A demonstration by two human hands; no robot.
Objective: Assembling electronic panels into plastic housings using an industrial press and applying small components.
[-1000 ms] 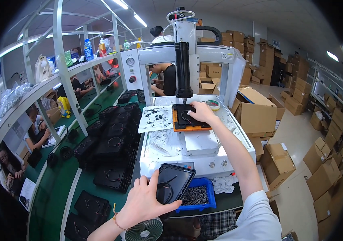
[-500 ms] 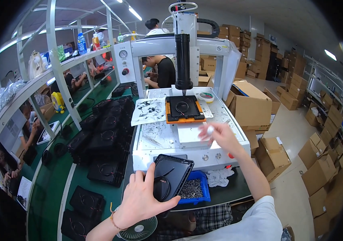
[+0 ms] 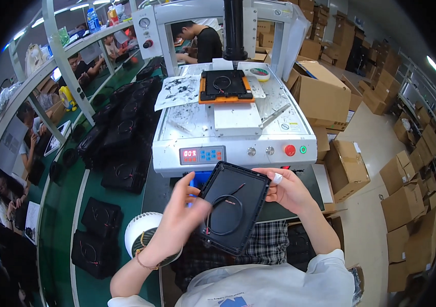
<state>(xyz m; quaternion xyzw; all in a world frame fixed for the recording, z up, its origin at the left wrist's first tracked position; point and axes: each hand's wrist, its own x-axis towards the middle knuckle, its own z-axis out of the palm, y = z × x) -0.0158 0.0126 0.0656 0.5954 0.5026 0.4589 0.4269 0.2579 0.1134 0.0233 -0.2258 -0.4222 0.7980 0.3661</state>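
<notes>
A shallow black plastic housing (image 3: 248, 204) is tilted in front of me, its open side facing up. A coiled black cable with a small red-marked end lies inside it. My right hand (image 3: 290, 190) pinches the housing's upper right corner between thumb and fingers; a white cover sits on one fingertip. By the left edge is my left hand (image 3: 179, 207), blurred, its fingers bent toward the rim; whether it touches is unclear. Beyond, a similar black housing with a coiled cable (image 3: 222, 83) sits in an orange fixture (image 3: 226, 101) under the machine's black vertical head (image 3: 234, 30).
The white bench machine (image 3: 141, 20) has a control panel and a red button (image 3: 289, 150). Stacked black housings (image 3: 121, 128) line the green bench at left. A blue bin (image 3: 201, 178) is partly hidden behind my hands. A white fan (image 3: 144, 227) stands near my left wrist. Cardboard boxes (image 3: 325, 94) stand at right.
My right hand has come back from near the fixture and taken hold of the housing's corner. The housing has moved right and turned more toward me. My left hand has loosened its earlier grip.
</notes>
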